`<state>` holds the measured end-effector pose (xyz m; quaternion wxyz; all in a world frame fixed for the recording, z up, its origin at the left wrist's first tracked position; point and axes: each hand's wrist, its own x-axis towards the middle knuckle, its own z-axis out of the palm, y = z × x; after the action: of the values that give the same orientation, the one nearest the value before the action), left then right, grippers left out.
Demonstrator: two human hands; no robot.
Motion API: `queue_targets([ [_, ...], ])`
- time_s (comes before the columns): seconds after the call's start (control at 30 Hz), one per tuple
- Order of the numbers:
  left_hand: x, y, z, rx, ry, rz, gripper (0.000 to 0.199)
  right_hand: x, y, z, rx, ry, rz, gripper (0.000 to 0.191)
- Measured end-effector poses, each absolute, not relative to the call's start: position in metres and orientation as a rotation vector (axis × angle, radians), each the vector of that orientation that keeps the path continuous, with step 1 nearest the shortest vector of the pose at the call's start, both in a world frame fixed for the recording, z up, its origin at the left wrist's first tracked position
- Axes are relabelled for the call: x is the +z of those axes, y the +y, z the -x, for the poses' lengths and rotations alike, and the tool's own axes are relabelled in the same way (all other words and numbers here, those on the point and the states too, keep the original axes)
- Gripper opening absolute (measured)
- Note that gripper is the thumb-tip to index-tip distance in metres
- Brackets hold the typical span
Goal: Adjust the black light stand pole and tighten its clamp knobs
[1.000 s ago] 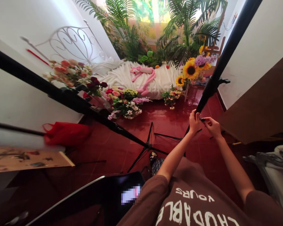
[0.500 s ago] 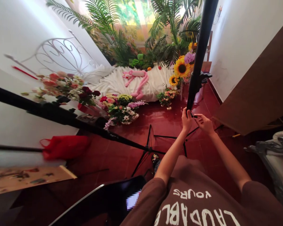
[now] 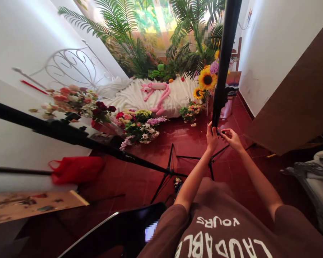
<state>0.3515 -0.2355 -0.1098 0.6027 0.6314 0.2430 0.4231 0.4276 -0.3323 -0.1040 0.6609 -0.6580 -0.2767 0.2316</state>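
Tripod stand [image 3: 228, 46] on the red tiled floor [image 3: 188, 138], left hand [image 3: 211, 139] gripping its pole, right hand [image 3: 233, 139] pinching the small black knob [image 3: 219, 133]; best, I'd judge, to brace the pole firmly and turn the knob gently

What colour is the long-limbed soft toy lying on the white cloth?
The soft toy is pink, seen best in the head view.

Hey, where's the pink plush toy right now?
The pink plush toy lies on the white draped cloth, near the top middle of the head view, left of the sunflowers.
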Motion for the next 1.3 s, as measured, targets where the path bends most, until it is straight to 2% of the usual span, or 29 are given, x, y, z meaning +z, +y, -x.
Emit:
queue_targets([
  [0.3, -0.120, -0.237, -0.333, 1.062, 0.634, -1.556, 0.047, -0.103, -0.333, -0.421, 0.497, -0.597, 1.463, 0.036],
  [0.47, -0.081, -0.216, -0.336, 1.177, 0.538, -1.534, 0.038, -0.098, -0.334, -0.419, 0.502, -0.593, 1.490, 0.033],
  [0.63, -0.050, -0.204, -0.337, 1.222, 0.477, -1.373, 0.044, -0.097, -0.334, -0.420, 0.469, -0.574, 1.501, 0.031],
  [0.83, -0.083, -0.214, -0.339, 0.926, 0.399, -1.523, 0.050, -0.102, -0.335, -0.421, 0.475, -0.636, 1.515, 0.035],
  [1.03, -0.109, -0.217, -0.346, 0.878, 0.397, -1.566, 0.050, -0.103, -0.334, -0.423, 0.468, -0.634, 1.547, 0.041],
  [1.3, -0.107, -0.218, -0.352, 0.960, 0.414, -1.529, 0.049, -0.107, -0.333, -0.426, 0.476, -0.653, 1.559, 0.043],
])
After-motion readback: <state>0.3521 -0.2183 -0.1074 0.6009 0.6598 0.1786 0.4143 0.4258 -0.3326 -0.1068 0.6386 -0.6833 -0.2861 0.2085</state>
